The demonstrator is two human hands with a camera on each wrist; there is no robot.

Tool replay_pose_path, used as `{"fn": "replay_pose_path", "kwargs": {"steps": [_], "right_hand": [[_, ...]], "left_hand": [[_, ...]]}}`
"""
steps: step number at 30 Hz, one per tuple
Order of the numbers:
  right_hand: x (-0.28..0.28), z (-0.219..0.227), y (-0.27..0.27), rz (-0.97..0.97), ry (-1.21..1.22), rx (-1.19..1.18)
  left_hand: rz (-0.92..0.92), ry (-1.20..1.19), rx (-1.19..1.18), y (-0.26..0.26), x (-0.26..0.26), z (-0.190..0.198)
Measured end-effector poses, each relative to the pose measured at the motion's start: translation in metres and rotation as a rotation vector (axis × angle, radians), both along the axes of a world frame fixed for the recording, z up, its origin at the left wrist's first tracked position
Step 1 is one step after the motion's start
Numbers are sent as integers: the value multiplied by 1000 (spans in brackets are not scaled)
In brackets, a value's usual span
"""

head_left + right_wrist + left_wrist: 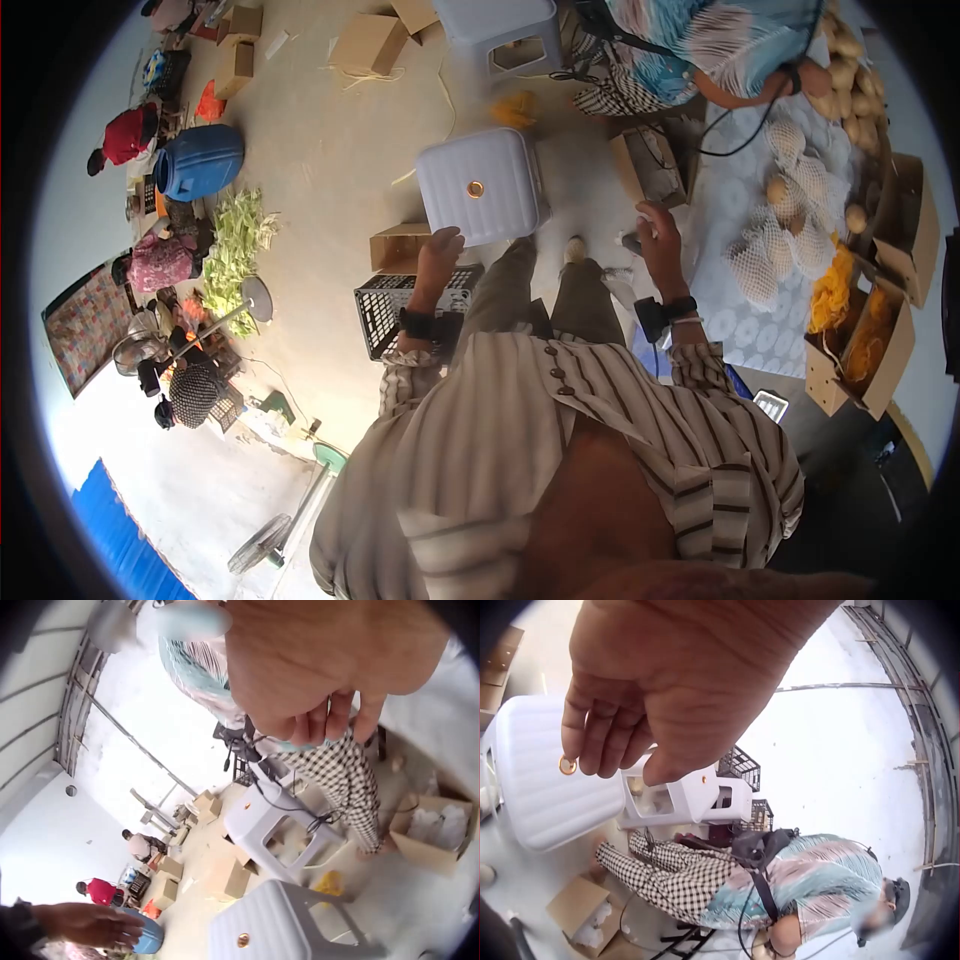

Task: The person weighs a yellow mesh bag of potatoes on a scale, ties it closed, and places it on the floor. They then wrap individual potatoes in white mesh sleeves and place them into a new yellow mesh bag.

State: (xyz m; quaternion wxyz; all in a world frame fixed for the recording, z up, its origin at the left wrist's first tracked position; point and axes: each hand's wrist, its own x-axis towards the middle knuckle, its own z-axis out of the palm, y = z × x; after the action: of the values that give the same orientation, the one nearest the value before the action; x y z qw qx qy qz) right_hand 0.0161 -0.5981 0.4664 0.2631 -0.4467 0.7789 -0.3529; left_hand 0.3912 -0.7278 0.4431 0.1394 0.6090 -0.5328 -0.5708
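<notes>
My left hand (438, 262) hangs with fingers loosely bent beside the near left corner of a white plastic stool (465, 205). In the left wrist view its fingers (592, 746) overlap the stool's seat and hold nothing. My right hand (661, 245) is raised to the right of the stool, its fingers bent and nothing in them. Nearest to it are an open cardboard box (640, 160) and a table under a pale patterned cover (735, 300). On that cover lie several yellowish fruits in white foam nets (785, 255).
A black plastic crate (385, 315) and a cardboard box (398, 247) stand left of my legs. Another person in checked trousers (341, 780) works at the table's far side, near a second white stool (505, 35). Boxes with orange netting (860, 340) stand at the right.
</notes>
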Motion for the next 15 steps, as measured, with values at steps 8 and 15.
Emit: {"fn": "replay_pose_path", "kwargs": {"steps": [8,15], "right_hand": [[23,-153,-127,-24,-572,303],[12,-269,-210,-21,-754,518]], "left_hand": [[100,-163,51,-58,59,-82],[134,-285,-86,-99,27,-148]]}}
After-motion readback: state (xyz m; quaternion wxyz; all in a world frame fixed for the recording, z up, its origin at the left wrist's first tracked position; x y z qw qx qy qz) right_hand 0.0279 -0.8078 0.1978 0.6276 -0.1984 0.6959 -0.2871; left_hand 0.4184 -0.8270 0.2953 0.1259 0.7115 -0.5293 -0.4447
